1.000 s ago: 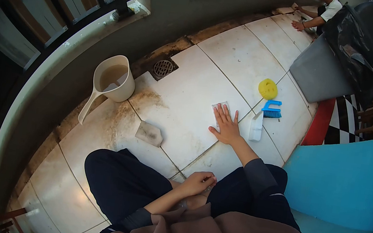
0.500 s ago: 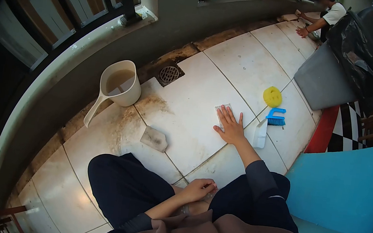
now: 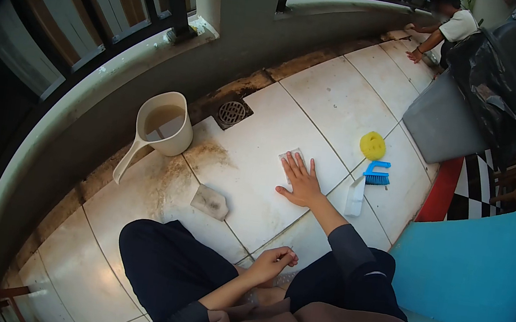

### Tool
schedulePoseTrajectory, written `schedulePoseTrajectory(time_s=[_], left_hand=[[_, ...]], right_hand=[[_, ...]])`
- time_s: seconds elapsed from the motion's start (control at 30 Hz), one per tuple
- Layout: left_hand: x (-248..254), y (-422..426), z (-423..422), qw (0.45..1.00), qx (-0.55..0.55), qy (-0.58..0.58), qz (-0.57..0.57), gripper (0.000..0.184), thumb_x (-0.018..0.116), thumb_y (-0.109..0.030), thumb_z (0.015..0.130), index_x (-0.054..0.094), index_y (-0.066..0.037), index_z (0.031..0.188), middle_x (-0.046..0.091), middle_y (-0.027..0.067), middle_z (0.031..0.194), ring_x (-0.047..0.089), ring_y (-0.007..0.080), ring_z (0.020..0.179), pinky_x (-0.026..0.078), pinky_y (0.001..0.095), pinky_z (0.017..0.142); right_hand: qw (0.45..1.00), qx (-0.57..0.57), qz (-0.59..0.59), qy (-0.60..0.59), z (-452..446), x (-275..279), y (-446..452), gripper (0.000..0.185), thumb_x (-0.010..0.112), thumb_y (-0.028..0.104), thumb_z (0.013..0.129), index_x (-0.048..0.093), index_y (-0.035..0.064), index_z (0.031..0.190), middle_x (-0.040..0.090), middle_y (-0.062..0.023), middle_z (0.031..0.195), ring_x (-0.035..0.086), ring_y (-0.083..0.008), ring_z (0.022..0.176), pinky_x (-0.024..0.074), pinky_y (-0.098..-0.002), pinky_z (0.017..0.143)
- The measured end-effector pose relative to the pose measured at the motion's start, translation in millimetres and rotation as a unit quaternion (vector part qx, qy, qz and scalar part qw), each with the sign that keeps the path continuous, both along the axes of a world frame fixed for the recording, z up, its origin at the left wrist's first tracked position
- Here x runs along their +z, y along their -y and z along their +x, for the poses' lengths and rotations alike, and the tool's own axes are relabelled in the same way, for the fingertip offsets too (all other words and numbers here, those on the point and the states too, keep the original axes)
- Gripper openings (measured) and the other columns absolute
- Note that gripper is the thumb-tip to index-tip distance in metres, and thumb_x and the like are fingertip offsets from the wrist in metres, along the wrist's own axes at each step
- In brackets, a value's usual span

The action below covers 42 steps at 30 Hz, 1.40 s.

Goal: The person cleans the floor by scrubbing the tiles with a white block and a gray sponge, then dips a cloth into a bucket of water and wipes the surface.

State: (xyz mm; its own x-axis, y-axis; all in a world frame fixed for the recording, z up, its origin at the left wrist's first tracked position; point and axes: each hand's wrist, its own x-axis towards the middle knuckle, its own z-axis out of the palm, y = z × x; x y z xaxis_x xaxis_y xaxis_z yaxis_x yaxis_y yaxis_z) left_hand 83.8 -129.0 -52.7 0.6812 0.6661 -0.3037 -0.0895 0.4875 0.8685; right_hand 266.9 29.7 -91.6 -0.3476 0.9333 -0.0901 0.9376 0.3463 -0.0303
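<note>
My right hand lies flat with fingers spread on a small pale rectangular piece, pressed against the white floor tile. Most of that piece is hidden under the palm, so its kind is unclear. Over my lap, my left hand is closed, with fingers curled in and nothing visible in them. To the right of my right hand are a white bottle lying down, a blue scrubbing brush and a round yellow sponge. A grey-stained flat piece rests on the tiles to the left.
A cream dipper with cloudy water stands by the low wall, near a floor drain. Brown dirt stains the tiles below it. A grey bin with a black bag and a blue panel are at right. Another person crouches far off.
My right hand has slid a little to the left over the tile with the pale piece under it. My left hand stays over my lap. The view has tilted slightly upward.
</note>
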Motion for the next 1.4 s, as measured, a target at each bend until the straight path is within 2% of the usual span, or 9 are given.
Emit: schedulePoseTrajectory(time_s=[0.1, 0.27, 0.43, 0.6, 0.73, 0.83, 1.1, 1.27, 1.4], left_hand=[[5, -1, -5, 1.0, 0.01, -0.008, 0.003, 0.027, 0.043, -0.02, 0.094, 0.058, 0.003, 0.09, 0.061, 0.0064, 0.084, 0.058, 0.0124, 0.082, 0.045, 0.0253, 0.078], [0, 1, -11, 1.0, 0.013, -0.016, 0.003, 0.027, 0.043, -0.019, 0.095, 0.058, 0.003, 0.09, 0.06, 0.0066, 0.084, 0.057, 0.0124, 0.082, 0.045, 0.0249, 0.078], [-4, 2, -9, 1.0, 0.006, -0.001, -0.021, 0.026, 0.043, -0.02, 0.095, 0.058, 0.001, 0.093, 0.061, 0.0054, 0.088, 0.057, 0.0119, 0.085, 0.044, 0.0251, 0.08], [-11, 1, -3, 0.999, 0.026, -0.002, -0.047, 0.029, 0.043, -0.022, 0.095, 0.058, 0.002, 0.091, 0.061, 0.0065, 0.086, 0.058, 0.0126, 0.084, 0.045, 0.0249, 0.08], [-9, 0, 1, 0.997, 0.034, -0.003, -0.068, 0.028, 0.043, -0.022, 0.095, 0.058, 0.001, 0.091, 0.061, 0.006, 0.085, 0.058, 0.0123, 0.084, 0.045, 0.0251, 0.08], [-10, 1, 4, 0.997, 0.031, 0.004, -0.063, 0.028, 0.043, -0.022, 0.095, 0.058, 0.001, 0.091, 0.061, 0.0058, 0.085, 0.057, 0.0121, 0.084, 0.045, 0.0252, 0.08], [-11, 5, 1, 0.999, 0.022, 0.017, -0.041, 0.026, 0.042, -0.019, 0.095, 0.057, 0.002, 0.094, 0.06, 0.0055, 0.088, 0.056, 0.0122, 0.086, 0.043, 0.0252, 0.082], [-13, 6, -4, 0.999, 0.04, 0.008, -0.03, 0.027, 0.043, -0.021, 0.095, 0.058, 0.002, 0.091, 0.061, 0.0061, 0.086, 0.057, 0.012, 0.084, 0.044, 0.0251, 0.079], [-11, 8, -2, 0.998, 0.047, 0.012, -0.04, 0.027, 0.043, -0.02, 0.095, 0.058, 0.002, 0.091, 0.06, 0.006, 0.086, 0.057, 0.0121, 0.083, 0.044, 0.025, 0.079]], right_hand=[[0.997, 0.072, -0.014, -0.027, -48, 4, 25, 0.084, 0.037, 0.065, 0.082, 0.014, 0.0109, 0.142, 0.008, -0.0084, 0.149, 0.003, -0.0278, 0.138, 0.0008, -0.0566, 0.106], [0.996, 0.084, -0.021, 0.013, -52, 5, 22, 0.075, 0.032, 0.064, 0.084, 0.015, 0.0213, 0.143, 0.008, 0.0002, 0.15, 0.007, -0.0189, 0.138, -0.0003, -0.0606, 0.104], [0.999, -0.033, -0.03, 0.003, -15, 4, -18, 0.07, 0.032, 0.062, 0.085, 0.014, 0.0263, 0.143, 0.006, 0.0055, 0.15, 0.004, -0.0141, 0.137, -0.0014, -0.0625, 0.104], [0.978, -0.187, -0.088, 0.014, 37, 10, -77, 0.072, 0.028, 0.064, 0.085, 0.007, 0.0269, 0.143, 0.0, 0.0054, 0.15, 0.0, -0.0146, 0.138, -0.004, -0.0612, 0.104], [0.969, -0.232, -0.084, 0.022, 43, 6, -103, 0.076, 0.027, 0.065, 0.084, 0.003, 0.0248, 0.144, -0.003, 0.0037, 0.15, -0.002, -0.0167, 0.138, -0.0049, -0.0609, 0.104], [0.978, -0.196, -0.06, 0.046, 37, 2, -98, 0.078, 0.029, 0.065, 0.084, 0.005, 0.0207, 0.144, -0.002, 0.0011, 0.15, -0.002, -0.0191, 0.138, -0.0056, -0.0613, 0.103], [0.998, 0.054, -0.031, -0.019, -80, 4, -42, 0.079, 0.034, 0.063, 0.084, 0.012, 0.0157, 0.143, 0.005, -0.0037, 0.15, 0.001, -0.0239, 0.138, -0.0051, -0.0641, 0.101], [0.996, 0.077, -0.042, -0.008, -89, 1, -44, 0.073, 0.029, 0.063, 0.085, 0.013, 0.0224, 0.143, 0.006, 0.0014, 0.15, 0.003, -0.0177, 0.138, -0.0038, -0.0633, 0.103], [0.999, -0.008, -0.041, 0.004, -57, 3, -75, 0.071, 0.026, 0.064, 0.086, 0.011, 0.0259, 0.143, 0.004, 0.0051, 0.15, 0.003, -0.0141, 0.138, -0.0049, -0.0622, 0.103]])
